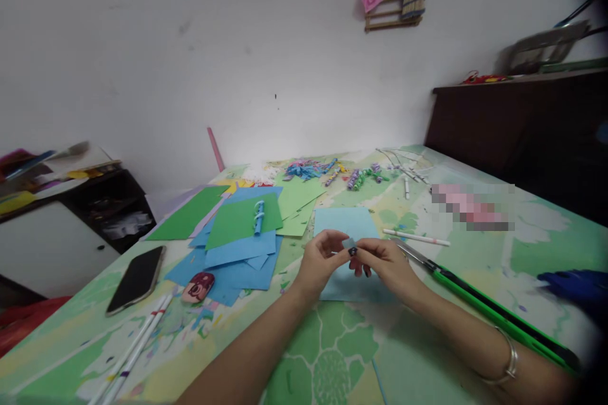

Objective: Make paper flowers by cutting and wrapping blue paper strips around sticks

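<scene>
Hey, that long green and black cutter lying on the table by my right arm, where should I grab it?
Take the long green and black cutter by its green handle, around the middle, coming down from above with your right hand. It lies flat and slanted, and its bare metal end points toward your hands, so probably stay clear of that end.

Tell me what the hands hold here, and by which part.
A small pale paper piece, pinched at its two ends between the fingertips of the left hand and the right hand.
</scene>
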Available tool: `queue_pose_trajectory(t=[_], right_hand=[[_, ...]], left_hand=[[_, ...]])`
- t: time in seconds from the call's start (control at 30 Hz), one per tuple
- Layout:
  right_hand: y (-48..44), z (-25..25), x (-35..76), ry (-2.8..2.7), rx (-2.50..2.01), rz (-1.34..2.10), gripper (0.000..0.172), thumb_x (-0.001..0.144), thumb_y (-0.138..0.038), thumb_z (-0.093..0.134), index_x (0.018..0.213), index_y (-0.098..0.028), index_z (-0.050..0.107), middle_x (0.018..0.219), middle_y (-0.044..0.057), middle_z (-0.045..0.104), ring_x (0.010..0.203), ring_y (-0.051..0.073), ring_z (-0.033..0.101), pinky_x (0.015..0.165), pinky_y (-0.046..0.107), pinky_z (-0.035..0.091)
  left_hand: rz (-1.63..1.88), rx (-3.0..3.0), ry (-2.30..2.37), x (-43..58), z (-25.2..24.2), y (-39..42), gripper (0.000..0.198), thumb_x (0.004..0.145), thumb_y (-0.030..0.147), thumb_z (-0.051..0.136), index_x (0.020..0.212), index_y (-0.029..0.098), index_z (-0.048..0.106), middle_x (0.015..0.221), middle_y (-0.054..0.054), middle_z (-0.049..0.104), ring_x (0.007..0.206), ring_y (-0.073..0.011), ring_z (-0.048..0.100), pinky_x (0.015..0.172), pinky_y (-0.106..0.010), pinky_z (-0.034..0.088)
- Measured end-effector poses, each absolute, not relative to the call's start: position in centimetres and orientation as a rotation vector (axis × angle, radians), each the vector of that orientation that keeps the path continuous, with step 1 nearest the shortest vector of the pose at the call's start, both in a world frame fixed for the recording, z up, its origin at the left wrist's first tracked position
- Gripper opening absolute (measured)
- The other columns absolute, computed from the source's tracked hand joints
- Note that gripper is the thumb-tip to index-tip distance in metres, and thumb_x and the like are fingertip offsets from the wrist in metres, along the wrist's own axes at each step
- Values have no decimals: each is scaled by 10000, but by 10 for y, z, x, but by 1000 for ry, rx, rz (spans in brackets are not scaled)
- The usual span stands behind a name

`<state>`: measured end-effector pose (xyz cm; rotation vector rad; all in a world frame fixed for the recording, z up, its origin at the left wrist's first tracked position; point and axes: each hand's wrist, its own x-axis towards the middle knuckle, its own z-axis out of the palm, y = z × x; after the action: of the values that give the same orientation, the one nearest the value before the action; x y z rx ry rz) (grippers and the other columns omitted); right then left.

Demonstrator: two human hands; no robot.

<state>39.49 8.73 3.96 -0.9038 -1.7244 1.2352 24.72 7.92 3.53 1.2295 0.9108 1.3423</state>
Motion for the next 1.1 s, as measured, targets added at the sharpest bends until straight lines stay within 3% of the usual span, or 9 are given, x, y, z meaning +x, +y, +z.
queue_pose_trajectory(t=[0.33, 0.53, 0.6, 0.73, 0.9, 1.1], right_hand=[[83, 38, 392, -1864, -961, 1038, 274, 820, -348, 434, 748, -168, 627, 569, -1, 573, 527, 114, 516, 499, 212, 376], [115, 35, 419, -2297, -1550, 302, 140, 722, -155, 519, 818, -161, 621, 796, 76, 637, 767, 191, 560, 633, 249, 351], [124, 32, 425, -2307, -1677, 220, 153, 698, -149, 549, 838, -133, 609, 850, 120, 626, 812, 219, 554, 626, 254, 337], [126, 32, 428, -2336, -1712, 285, 148, 710, -203, 548, 838, -142, 594, 768, 88, 635, 687, 179, 565, 538, 228, 312], [119, 41, 429, -2348, -1710, 344, 228, 615, -219, 597, 828, -139, 612, 719, 73, 654, 643, 182, 580, 513, 230, 324], [123, 46, 440, -2016, -1655, 904, 298, 659, -264, 575, 926, -137, 608, 538, 20, 619, 409, 128, 531, 445, 231, 364]], left_hand=[[1338, 823, 770, 256, 30, 74, 133, 584, 221, 727, 653, 123, 669, 662, -30, 615, 594, -102, 519, 613, -261, 414], [1400, 807, 965, 245, 37, 80, 191, 520, 220, 754, 671, 129, 680, 677, -53, 649, 660, -120, 571, 585, -207, 400], [1380, 836, 972, 241, 39, 81, 198, 535, 250, 746, 677, 129, 682, 699, -68, 663, 664, -127, 588, 579, -204, 397], [1385, 875, 967, 237, 41, 82, 198, 555, 272, 737, 686, 134, 682, 716, -73, 681, 668, -131, 605, 595, -212, 399], [1401, 874, 1009, 234, 41, 84, 188, 566, 272, 730, 689, 136, 686, 700, -65, 684, 661, -123, 605, 606, -212, 394], [1445, 862, 1017, 231, 43, 86, 199, 561, 281, 735, 696, 143, 689, 731, -63, 684, 687, -113, 601, 620, -203, 387]])
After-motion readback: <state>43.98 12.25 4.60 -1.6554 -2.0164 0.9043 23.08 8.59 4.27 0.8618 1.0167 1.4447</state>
